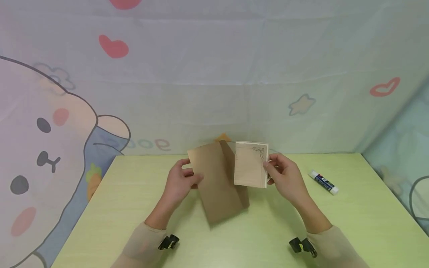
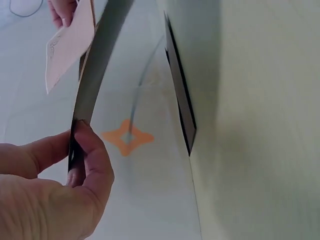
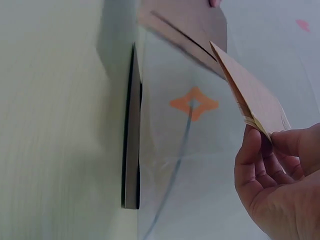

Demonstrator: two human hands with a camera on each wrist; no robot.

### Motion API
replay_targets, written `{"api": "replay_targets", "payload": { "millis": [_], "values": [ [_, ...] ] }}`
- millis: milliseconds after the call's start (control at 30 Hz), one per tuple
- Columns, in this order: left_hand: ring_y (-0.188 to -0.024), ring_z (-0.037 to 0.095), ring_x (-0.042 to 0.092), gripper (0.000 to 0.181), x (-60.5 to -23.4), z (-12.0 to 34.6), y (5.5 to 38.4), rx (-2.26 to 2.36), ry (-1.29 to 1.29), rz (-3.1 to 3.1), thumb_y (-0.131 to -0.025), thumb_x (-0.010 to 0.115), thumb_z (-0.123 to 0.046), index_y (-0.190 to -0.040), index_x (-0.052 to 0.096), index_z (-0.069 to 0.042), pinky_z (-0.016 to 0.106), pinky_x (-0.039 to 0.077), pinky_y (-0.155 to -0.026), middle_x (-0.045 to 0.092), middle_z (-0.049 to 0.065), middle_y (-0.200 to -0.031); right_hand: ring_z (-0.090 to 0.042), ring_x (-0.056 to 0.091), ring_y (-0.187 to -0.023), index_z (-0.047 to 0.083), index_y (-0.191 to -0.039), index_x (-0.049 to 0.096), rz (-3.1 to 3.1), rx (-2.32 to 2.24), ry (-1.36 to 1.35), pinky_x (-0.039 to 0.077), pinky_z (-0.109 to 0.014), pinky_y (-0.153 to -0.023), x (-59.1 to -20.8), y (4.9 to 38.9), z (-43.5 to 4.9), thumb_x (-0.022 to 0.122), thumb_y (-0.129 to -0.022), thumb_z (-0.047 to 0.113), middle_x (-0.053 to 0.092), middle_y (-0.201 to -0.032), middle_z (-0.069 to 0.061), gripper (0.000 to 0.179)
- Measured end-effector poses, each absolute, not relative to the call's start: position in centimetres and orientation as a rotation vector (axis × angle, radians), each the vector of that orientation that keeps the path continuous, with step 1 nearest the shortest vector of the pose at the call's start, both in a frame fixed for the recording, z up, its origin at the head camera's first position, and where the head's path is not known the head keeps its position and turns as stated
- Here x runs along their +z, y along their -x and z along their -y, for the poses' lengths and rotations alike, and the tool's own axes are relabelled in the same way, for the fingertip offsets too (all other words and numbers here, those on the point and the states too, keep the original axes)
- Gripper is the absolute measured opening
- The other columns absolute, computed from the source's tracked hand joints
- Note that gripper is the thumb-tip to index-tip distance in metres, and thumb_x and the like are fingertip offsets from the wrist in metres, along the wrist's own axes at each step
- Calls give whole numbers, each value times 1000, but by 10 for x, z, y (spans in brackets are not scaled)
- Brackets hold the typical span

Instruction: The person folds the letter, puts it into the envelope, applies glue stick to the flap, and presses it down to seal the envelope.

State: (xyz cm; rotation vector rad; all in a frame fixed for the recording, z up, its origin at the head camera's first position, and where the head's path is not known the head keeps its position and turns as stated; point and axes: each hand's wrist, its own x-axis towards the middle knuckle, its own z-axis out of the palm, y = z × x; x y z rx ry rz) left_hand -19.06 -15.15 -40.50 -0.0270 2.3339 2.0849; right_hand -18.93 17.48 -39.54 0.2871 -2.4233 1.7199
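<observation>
My left hand [image 1: 181, 176] pinches the left edge of a brown card folder [image 1: 214, 182], thumb on the near face. The folder is tilted above the table, with a second brown panel showing behind its right side. My right hand [image 1: 285, 175] pinches the right edge of a small stack of cream note paper [image 1: 249, 165] with a scroll design in one corner. The paper overlaps the folder's right side in the head view. In the right wrist view the layered edges of the note paper show just above the fingertips [image 3: 252, 142].
A glue stick [image 1: 323, 182] lies on the pale green table [image 1: 134, 193], right of my right hand. A flat, dark-edged, book-like thing [image 3: 131, 150] lies on the table toward the back. A printed cloth [image 1: 201, 74] hangs behind the table's back edge.
</observation>
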Motion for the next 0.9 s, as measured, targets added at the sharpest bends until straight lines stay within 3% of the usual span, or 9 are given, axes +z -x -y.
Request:
{"api": "replay_targets", "payload": {
  "millis": [100, 167, 400, 533, 700, 900],
  "values": [
    [-80, 14, 69, 45, -403, 146, 193, 2107, -11, -2296, -98, 73, 1, -140, 56, 4, 29, 59, -68, 78, 18, -105, -22, 67, -72, -1, -121, 66, 2405, 1681, -279, 61, -32, -60, -394, 190, -172, 67, -107, 13, 67, -99, -20, 19],
    [-84, 14, 66, 39, -402, 143, 195, 2125, -12, -2271, -101, 69, 1, -138, 58, 5, 29, 59, -69, 76, 17, -108, -22, 67, -70, -1, -119, 67, 2398, 1626, -265, 62, -31, -59, -393, 191, -171, 67, -106, 12, 68, -98, -19, 18],
    [-89, 15, 62, 33, -397, 135, 199, 2230, 7, -2063, -106, 58, -2, -138, 57, 7, 30, 58, -69, 70, 4, -97, -24, 68, -69, -1, -120, 67, 2441, 1515, -198, 61, -29, -58, -393, 191, -172, 67, -106, 9, 68, -96, -18, 18],
    [-85, 15, 65, 24, -396, 131, 200, 2256, 19, -1995, -107, 57, -1, -130, 59, 4, 30, 58, -67, 70, 1, -91, -25, 67, -70, -3, -119, 67, 2522, 1570, -216, 63, -36, -59, -395, 193, -173, 68, -105, 7, 68, -95, -18, 18],
    [-82, 14, 62, 28, -398, 128, 199, 2253, 58, -2002, -106, 59, 0, -133, 59, 4, 29, 56, -66, 67, 1, -90, -25, 68, -72, 0, -118, 69, 2628, 1527, -305, 63, -45, -61, -396, 190, -171, 68, -104, 6, 69, -93, -14, 15],
    [-81, 13, 64, 29, -401, 125, 198, 2277, 42, -2044, -105, 61, 2, -134, 62, 4, 29, 59, -66, 69, 2, -89, -20, 66, -71, 5, -113, 73, 2625, 1280, -447, 60, -33, -57, -390, 180, -162, 69, -103, 3, 70, -89, -6, 11]
  ]
}}
